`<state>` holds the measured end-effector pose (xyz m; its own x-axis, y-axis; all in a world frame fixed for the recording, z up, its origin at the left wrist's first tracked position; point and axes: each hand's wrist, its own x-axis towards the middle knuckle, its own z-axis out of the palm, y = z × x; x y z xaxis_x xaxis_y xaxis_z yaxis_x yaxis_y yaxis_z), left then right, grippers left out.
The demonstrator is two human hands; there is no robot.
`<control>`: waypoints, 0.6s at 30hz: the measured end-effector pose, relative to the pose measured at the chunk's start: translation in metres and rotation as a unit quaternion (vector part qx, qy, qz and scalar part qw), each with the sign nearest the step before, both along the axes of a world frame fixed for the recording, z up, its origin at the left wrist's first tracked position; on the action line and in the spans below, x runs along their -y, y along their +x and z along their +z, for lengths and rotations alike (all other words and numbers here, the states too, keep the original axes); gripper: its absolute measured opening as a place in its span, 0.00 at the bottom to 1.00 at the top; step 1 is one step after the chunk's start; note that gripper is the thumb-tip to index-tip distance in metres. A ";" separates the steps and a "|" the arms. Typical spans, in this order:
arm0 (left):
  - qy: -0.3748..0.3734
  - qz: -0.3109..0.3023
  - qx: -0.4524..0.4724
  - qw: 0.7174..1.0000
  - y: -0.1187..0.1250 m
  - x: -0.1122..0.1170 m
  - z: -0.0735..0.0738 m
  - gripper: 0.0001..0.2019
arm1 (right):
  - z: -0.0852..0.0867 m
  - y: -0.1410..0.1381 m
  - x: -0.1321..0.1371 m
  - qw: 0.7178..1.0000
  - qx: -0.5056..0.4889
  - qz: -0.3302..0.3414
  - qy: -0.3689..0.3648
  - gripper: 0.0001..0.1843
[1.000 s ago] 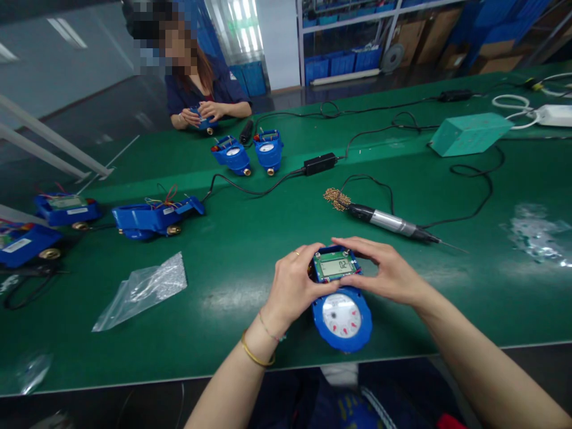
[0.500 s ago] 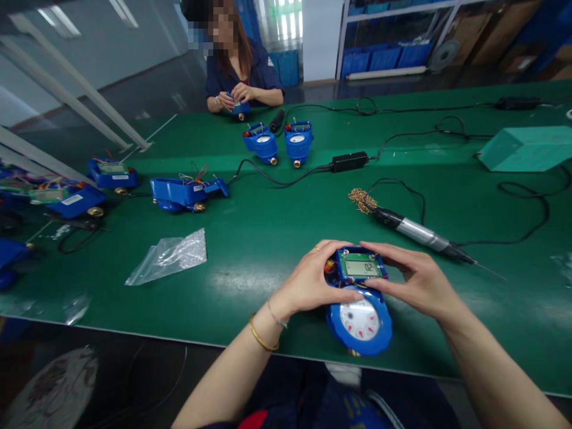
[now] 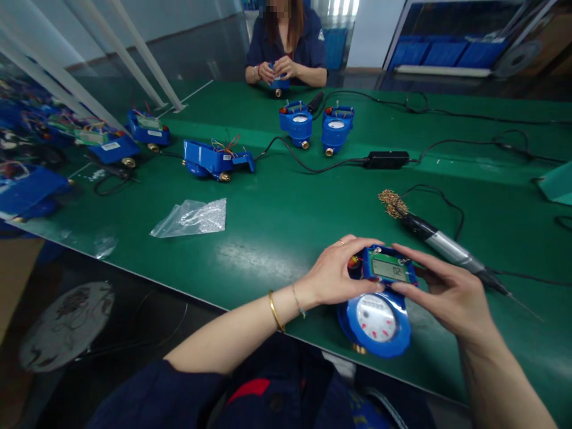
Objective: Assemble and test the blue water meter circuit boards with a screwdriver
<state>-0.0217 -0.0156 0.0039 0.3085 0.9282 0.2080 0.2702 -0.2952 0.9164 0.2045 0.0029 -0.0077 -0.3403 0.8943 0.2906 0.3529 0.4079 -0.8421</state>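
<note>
A blue water meter (image 3: 404,333) with a round white dial lies by the near edge of the green bench. In its upper housing sits a green circuit board with a lit LCD (image 3: 389,270). My left hand (image 3: 342,271) grips that housing from the left, fingers along the far edge and thumb at the board's lower edge. From the right, my right hand (image 3: 451,289) clasps the same housing between thumb and fingers. Coloured wires show beside the left fingers. Beyond my right hand lie an electric screwdriver (image 3: 453,249) and a pile of small brass screws (image 3: 392,204).
A clear plastic bag (image 3: 192,217) lies to the left. An opened blue meter (image 3: 214,159) and several others stand farther left. Two more meters (image 3: 298,125) stand ahead, near a black adapter (image 3: 386,159) with cables. Across the bench a co-worker (image 3: 286,53) holds another meter.
The camera view has swung left and down. My left thumb has shifted from over the dial's top up to the board's lower edge. Both hands stay on the meter.
</note>
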 end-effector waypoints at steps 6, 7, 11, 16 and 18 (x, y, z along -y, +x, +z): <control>-0.040 0.050 0.030 0.997 0.004 -0.009 -0.012 0.17 | 0.000 0.002 0.002 1.000 -0.009 -0.005 -0.019 0.29; -0.046 0.052 0.030 0.997 0.004 -0.011 -0.014 0.16 | 0.000 0.002 0.003 1.000 -0.006 -0.006 -0.015 0.30; -0.045 0.034 -0.006 0.998 0.003 -0.015 -0.013 0.19 | 0.000 0.002 0.004 1.000 0.007 -0.006 -0.009 0.30; -0.042 0.067 -0.039 0.996 0.007 -0.014 -0.009 0.15 | 0.003 0.003 0.005 1.000 0.026 -0.002 0.006 0.30; -0.042 0.076 -0.041 0.995 0.008 -0.014 -0.009 0.15 | 0.007 0.004 0.003 0.999 0.046 0.019 0.006 0.30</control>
